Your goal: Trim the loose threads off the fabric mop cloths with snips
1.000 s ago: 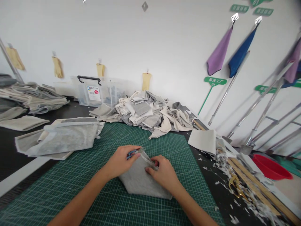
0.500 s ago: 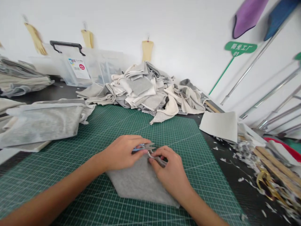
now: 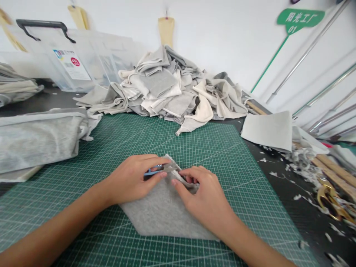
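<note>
A piece of grey fabric [image 3: 167,218] lies on the green cutting mat [image 3: 119,137], its far edge lifted between my hands. My left hand [image 3: 136,176] is closed around small blue-handled thread snips [image 3: 155,170], whose metal blades point right and lie against the lifted edge. Pinched between the thumb and fingers of my right hand [image 3: 201,189] is that same edge, just right of the blade tips. Part of the snips is hidden in my left palm.
A heap of grey and cream fabric pieces [image 3: 164,89] lies at the back, beside a clear plastic box [image 3: 91,52]. Folded grey fabric [image 3: 41,137] is stacked on the left. Gold-handled scissors [image 3: 328,200] and fabric scraps [image 3: 303,163] lie on the right.
The view has shifted closer and slightly down. The snips now lie along the fabric edge, and more of that edge stands up between my hands.
</note>
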Demonstrator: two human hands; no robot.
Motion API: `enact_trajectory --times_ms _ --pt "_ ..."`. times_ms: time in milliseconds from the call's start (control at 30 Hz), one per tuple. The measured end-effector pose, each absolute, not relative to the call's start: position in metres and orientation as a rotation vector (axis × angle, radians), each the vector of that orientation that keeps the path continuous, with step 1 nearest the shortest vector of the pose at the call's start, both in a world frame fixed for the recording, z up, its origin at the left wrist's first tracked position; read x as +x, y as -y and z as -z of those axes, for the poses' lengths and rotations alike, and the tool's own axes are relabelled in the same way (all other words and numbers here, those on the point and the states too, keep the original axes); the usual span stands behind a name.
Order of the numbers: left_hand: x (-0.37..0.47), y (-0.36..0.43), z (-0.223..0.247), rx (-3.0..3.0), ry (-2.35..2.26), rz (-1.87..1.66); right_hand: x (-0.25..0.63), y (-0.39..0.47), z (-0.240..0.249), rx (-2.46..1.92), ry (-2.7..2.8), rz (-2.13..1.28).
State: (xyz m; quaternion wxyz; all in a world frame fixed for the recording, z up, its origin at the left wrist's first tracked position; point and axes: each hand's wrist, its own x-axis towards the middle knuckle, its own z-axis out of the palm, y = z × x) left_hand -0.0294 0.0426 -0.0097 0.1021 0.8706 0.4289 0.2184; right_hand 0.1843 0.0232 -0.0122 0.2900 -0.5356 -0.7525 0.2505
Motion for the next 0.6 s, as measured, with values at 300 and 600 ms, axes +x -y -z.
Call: enact_trajectory --times_ms 300,600 --pt "-0.024 -0.039 0.001 2.554 -1.258 -0.724 0.189 -0.028 0.012 -1.274 1.896 -0.819" --pt "-0.031 -0.041 -0.002 2.566 -1.156 -0.738 0.192 -0.030 0.008 -1.131 1.825 -1.047"
